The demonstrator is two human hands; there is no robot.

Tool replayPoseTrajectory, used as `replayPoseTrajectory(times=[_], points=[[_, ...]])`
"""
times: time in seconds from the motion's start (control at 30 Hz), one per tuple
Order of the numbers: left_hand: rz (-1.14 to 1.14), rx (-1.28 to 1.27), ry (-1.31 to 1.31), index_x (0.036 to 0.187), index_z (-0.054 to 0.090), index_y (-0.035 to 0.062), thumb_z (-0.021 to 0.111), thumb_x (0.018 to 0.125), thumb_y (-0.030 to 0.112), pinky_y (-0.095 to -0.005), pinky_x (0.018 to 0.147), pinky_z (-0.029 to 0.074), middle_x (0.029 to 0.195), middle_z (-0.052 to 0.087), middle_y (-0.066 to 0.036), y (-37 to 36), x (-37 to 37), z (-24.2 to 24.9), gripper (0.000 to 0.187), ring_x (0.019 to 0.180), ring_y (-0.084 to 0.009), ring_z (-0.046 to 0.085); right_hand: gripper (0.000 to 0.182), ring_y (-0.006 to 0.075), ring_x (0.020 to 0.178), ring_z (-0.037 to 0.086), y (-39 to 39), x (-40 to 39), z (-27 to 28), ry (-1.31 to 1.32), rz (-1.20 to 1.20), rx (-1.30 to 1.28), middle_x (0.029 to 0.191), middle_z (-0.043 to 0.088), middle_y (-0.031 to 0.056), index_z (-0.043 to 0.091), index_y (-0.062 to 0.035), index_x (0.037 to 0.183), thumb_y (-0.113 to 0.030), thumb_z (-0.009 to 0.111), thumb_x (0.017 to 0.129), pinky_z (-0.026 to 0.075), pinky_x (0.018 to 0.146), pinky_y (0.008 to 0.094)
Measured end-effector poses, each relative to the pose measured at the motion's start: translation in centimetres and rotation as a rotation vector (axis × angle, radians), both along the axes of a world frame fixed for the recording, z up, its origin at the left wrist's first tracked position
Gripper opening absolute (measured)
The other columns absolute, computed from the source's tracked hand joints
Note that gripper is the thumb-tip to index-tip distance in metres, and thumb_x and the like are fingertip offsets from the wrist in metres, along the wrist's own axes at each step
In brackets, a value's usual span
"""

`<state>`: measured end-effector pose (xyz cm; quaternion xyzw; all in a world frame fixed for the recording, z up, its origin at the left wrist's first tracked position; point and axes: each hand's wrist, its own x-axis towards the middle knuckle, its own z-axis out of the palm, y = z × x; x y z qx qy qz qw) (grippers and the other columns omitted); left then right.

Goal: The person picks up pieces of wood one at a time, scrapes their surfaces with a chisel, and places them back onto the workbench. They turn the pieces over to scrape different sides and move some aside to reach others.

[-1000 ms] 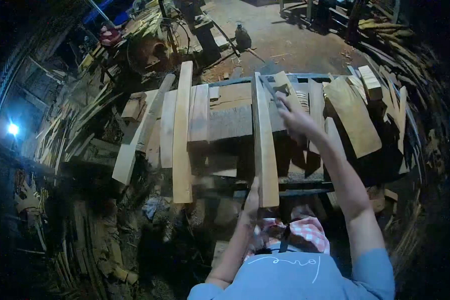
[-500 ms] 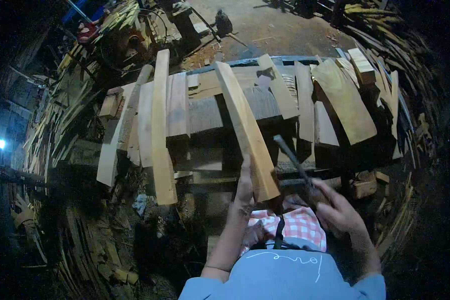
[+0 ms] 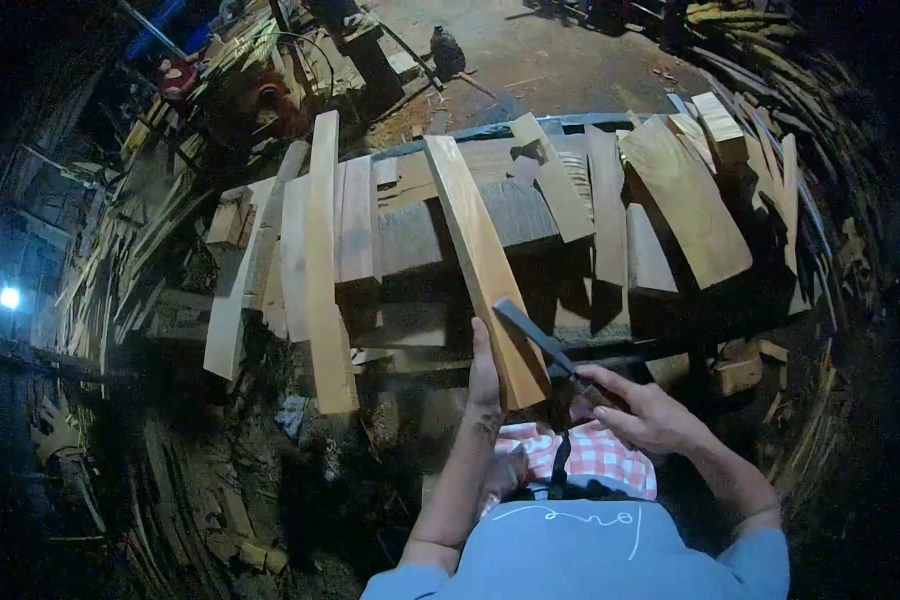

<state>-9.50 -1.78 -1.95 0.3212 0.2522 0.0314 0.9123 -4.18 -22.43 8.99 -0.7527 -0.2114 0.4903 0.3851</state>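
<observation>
My left hand (image 3: 484,382) grips the near end of a long squared wooden beam (image 3: 485,255) along its left side, thumb pointing up. The beam slants away from me, its far part resting over the timber on the bench. In my right hand (image 3: 655,412) is a chisel-like tool (image 3: 536,335) with a flat dark metal blade, fingers closed round its handle. The blade lies across the beam's top face near the close end, seemingly touching it. Fingers under the beam are hidden.
Several cut wood pieces lie across the bench, among them a long pale plank (image 3: 324,260) at left and a broad curved board (image 3: 690,200) at right. Heaps of wood strips (image 3: 135,255) flank both sides. A dark rounded object (image 3: 447,50) stands on the floor beyond.
My right hand has moved the tool left and down, from beside the beam onto its top face. My left hand keeps its hold, and the beam has shifted slightly left.
</observation>
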Motion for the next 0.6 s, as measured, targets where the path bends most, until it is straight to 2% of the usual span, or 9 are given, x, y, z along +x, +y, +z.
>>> replayPoseTrajectory(times=[0.07, 0.1, 0.13, 0.2, 0.27, 0.33, 0.4, 0.53, 0.6], points=[[-0.039, 0.035, -0.023, 0.11, 0.048, 0.0041, 0.023, 0.088, 0.063, -0.0328, 0.064, 0.053, 0.086, 0.058, -0.011, 0.6, -0.4, -0.9, 0.067, 0.075, -0.0212, 0.061, 0.053, 0.0189, 0.05, 0.056, 0.0, -0.1, -0.4, -0.154, 0.117, 0.018, 0.057, 0.055, 0.0088, 0.028, -0.0224, 0.136, -0.023, 0.049, 0.087, 0.048, 0.054, 0.0343], [-0.082, 0.029, -0.03, 0.112, 0.047, 0.0049, 0.023, 0.087, 0.063, -0.0313, 0.065, 0.053, 0.088, 0.058, -0.01, 0.8, -0.6, -0.8, 0.067, 0.075, -0.0203, 0.061, 0.052, 0.0251, 0.061, 0.062, 1.0, 0.7, 0.8, -0.058, 0.109, -0.046, 0.069, 0.06, 0.0141, 0.03, -0.0185, 0.135, -0.025, 0.049, 0.087, 0.05, 0.062, 0.0365], [-0.079, 0.026, -0.026, 0.112, 0.047, 0.0049, 0.023, 0.087, 0.063, -0.0313, 0.065, 0.053, 0.088, 0.058, -0.01, 0.5, -0.7, -0.6, 0.067, 0.075, -0.0203, 0.061, 0.052, 0.0251, 0.061, 0.062, 2.2, 1.5, 0.0, -0.054, 0.112, -0.049, 0.069, 0.06, 0.0141, 0.03, -0.0185, 0.135, -0.025, 0.049, 0.087, 0.05, 0.062, 0.0365], [0.013, 0.025, 0.023, 0.114, 0.047, 0.0066, 0.023, 0.088, 0.062, -0.0308, 0.066, 0.052, 0.09, 0.058, -0.01, -0.1, -0.5, -0.3, 0.066, 0.075, -0.0202, 0.06, 0.049, 0.0304, 0.081, 0.063, 5.1, 3.8, -3.8, -0.48, 0.029, 0.399, 0.092, 0.062, 0.0196, 0.033, -0.0151, 0.133, -0.026, 0.048, 0.088, 0.049, 0.072, 0.0386], [-0.039, -0.024, -0.081, 0.115, 0.047, 0.0083, 0.024, 0.088, 0.061, -0.0316, 0.066, 0.053, 0.091, 0.058, -0.009, 0.4, -0.7, -0.9, 0.064, 0.076, -0.0201, 0.06, 0.048, 0.0267, 0.112, 0.05, 9.7, 8.6, -4.2, -0.384, 0.066, 0.25, 0.123, 0.049, 0.0185, 0.033, -0.0087, 0.133, -0.019, 0.045, 0.088, 0.039, 0.093, 0.0352], [0.104, -0.048, 0.133, 0.116, 0.047, 0.0089, 0.026, 0.086, 0.064, -0.0319, 0.064, 0.053, 0.091, 0.058, -0.008, 0.3, -1.0, 0.1, 0.066, 0.075, -0.0197, 0.06, 0.048, 0.0283, 0.102, 0.054, 15.5, 14.7, -8.1, -0.52, 0.098, 0.475, 0.112, 0.054, 0.022, 0.035, -0.01, 0.133, -0.019, 0.045, 0.086, 0.04, 0.091, 0.0385], [-0.009, 0.017, 0.088, 0.117, 0.047, 0.0092, 0.028, 0.083, 0.068, -0.0313, 0.064, 0.053, 0.092, 0.058, -0.007, 1.2, -1.9, -0.7, 0.071, 0.076, -0.019, 0.06, 0.048, 0.0237, 0.095, 0.056, 18.5, 16.3, -2.8, -0.311, -0.037, 0.075, 0.101, 0.056, 0.022, 0.036, -0.0093, 0.131, -0.02, 0.046, 0.086, 0.042, 0.089, 0.0379], [0.015, -0.007, 0.002, 0.117, 0.047, 0.0081, 0.036, 0.08, 0.068, -0.0326, 0.066, 0.053, 0.092, 0.058, -0.008, 2.1, -2.6, -1.1, 0.071, 0.078, -0.0196, 0.06, 0.05, 0.0175, 0.094, 0.056, 19.5, 18.9, -5.4, -0.41, -0.073, 0.036, 0.097, 0.056, 0.02, 0.036, -0.0095, 0.132, -0.022, 0.048, 0.085, 0.041, 0.09, 0.035], [0.052, -0.04, 0.034, 0.118, 0.046, 0.0076, 0.039, 0.08, 0.067, -0.0332, 0.067, 0.054, 0.093, 0.058, -0.008, 1.8, -3.1, -1.7, 0.071, 0.079, -0.0202, 0.06, 0.061, 0.0222, 0.095, 0.061, 17.1, 21.2, -13.8, -0.706, 0.052, 0.626, 0.106, 0.058, 0.0206, 0.035, -0.0123, 0.134, -0.026, 0.058, 0.08, 0.045, 0.087, 0.0367]])
